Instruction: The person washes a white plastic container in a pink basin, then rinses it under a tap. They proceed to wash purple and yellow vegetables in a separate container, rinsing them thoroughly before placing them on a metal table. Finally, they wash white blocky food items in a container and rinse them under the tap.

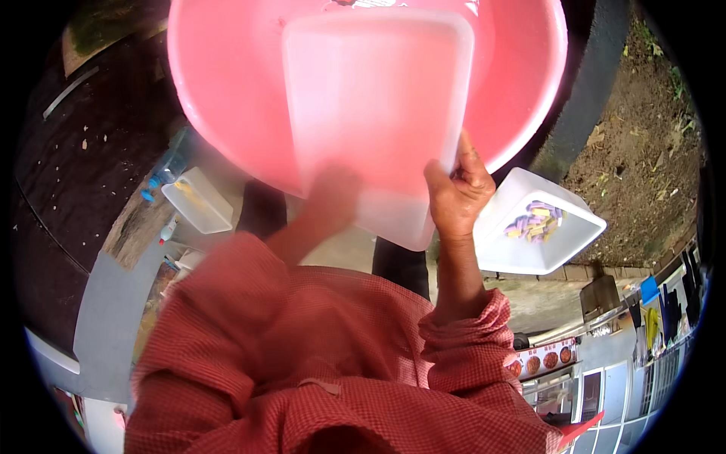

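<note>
White plastic tub (pixel 378 98) is aligned lengthwise twelve-to-six o'clock, its four-o'clock rim grasped by the right hand (pixel 463 191), pointed toward twelve; blurred left hand's (pixel 333 195) grip cannot be told

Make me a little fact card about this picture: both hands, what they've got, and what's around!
Right hand: gripping the edge of a pale bin
Left hand: blurred, at the bin's near end; grip unclear
Pink tub: round, showing on both sides of the bin
Right side: white container, purple and yellow pieces inside
Left side: smaller white container
Sleeves: red, checked
</note>
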The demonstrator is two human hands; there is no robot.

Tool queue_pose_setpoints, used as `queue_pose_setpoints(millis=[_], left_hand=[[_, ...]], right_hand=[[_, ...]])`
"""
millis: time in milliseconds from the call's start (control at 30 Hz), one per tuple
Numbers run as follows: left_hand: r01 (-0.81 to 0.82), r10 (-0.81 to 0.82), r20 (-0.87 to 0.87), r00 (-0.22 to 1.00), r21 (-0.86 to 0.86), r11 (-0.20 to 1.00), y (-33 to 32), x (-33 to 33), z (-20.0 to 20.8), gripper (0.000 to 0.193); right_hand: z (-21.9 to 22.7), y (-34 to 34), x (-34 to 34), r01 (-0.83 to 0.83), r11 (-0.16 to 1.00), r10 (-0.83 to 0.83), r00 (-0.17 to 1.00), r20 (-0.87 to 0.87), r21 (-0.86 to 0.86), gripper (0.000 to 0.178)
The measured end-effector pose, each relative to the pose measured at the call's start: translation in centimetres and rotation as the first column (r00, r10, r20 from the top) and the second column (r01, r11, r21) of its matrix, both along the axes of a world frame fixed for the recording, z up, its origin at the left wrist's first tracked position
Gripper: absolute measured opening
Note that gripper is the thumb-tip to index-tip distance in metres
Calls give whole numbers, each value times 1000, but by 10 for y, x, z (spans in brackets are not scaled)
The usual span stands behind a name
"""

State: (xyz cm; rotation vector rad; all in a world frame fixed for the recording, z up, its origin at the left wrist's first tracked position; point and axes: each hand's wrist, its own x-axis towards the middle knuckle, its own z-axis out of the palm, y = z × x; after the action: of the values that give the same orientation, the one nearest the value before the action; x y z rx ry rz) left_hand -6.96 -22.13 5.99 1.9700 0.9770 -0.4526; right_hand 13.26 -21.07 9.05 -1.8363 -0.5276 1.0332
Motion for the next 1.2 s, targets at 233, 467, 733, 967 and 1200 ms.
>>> queue_pose_setpoints(millis=[233,467,733,967,1200], left_hand=[[153,-154,320,935,29,988,24,-8,11,29],[337,-293,-170,941,388,858,141,-31,-36,19],[329,-309,286,907,-22,944,45,-42,16,28],[477,-519,8,855,383,791,190,-57,-47,24],[327,-574,176,800,674,662,164,-16,-93,22]], right_hand=[[1,25,23,-159,984,161,987,14,-86,57],[-8,65,19,-352,932,339,930,-142,-81,54],[-6,75,17,-310,946,290,939,-185,-89,52],[-5,97,21,-489,845,393,842,-368,-215,53],[-11,83,21,-549,803,351,751,-559,-233,52]])
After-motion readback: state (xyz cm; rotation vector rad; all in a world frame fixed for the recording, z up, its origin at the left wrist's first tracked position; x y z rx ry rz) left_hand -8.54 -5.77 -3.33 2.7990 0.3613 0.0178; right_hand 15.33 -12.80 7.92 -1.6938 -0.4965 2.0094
